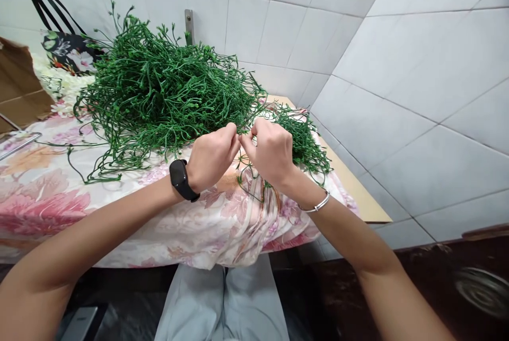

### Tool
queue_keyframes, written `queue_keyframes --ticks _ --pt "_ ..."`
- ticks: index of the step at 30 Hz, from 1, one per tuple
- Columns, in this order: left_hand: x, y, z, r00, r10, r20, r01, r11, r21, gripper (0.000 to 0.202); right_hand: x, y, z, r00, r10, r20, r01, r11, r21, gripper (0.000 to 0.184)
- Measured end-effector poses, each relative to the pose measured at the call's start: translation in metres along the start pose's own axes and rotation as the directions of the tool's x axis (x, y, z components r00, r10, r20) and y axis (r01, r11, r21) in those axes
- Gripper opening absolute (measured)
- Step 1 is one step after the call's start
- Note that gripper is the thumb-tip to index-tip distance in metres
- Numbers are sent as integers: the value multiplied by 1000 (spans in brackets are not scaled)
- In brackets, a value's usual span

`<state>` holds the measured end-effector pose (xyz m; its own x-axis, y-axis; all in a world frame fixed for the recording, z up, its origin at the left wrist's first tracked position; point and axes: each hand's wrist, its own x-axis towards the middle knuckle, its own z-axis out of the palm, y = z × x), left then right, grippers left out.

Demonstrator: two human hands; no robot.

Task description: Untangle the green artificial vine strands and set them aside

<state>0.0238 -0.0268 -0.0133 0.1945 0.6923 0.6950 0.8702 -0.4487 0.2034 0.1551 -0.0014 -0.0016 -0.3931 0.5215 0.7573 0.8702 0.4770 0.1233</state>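
Note:
A big heap of green plastic stems (159, 86) lies on a table covered by a pink floral cloth (47, 192). My left hand (211, 155), a black watch at its wrist, and my right hand (270, 151), a silver bangle at its wrist, meet above the cloth's front edge. Both hands are closed in a pinch, fingertips touching each other, on a thin green stem (254, 184) whose sprig dangles below them. A smaller pile of green stems (304, 139) lies just behind my right hand.
White tiled walls close in behind and to the right. A black floral bag (66, 49) and white flowers (63, 89) sit at the back left, beside brown cardboard (18, 86). The bare wooden table edge (358, 192) shows on the right. My grey-trousered knees (222, 304) are below.

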Motion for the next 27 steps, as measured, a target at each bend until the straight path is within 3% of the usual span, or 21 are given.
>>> queue_keyframes --ticks 6,11,14,17,19,22,24,27 --pt "1 0 6 998 60 -37 -51 980 193 30 0 -6 1 997 -31 -70 21 990 -142 19" --pt "0 0 4 993 66 -102 -40 970 238 29 4 -4 -2 999 19 -29 -24 984 -179 21" --pt "1 -7 -5 985 -21 -172 47 988 144 26 13 19 -4 969 247 -14 -245 950 -194 20" --pt "7 -20 -13 980 -124 -157 99 982 -159 22 21 52 -6 922 383 49 -380 922 -71 16" --pt "13 -27 -15 980 -186 -73 138 893 -428 20 24 69 -6 917 361 168 -373 927 44 14" --pt "19 -31 -15 967 -234 102 233 648 -725 17 23 81 -10 926 270 265 -306 946 104 14" --pt "21 -30 -14 947 -261 187 299 507 -808 14 20 83 -13 934 211 289 -252 961 113 14" --pt "22 -28 -14 925 -284 252 348 366 -863 11 17 79 -22 943 121 311 -175 973 153 13"
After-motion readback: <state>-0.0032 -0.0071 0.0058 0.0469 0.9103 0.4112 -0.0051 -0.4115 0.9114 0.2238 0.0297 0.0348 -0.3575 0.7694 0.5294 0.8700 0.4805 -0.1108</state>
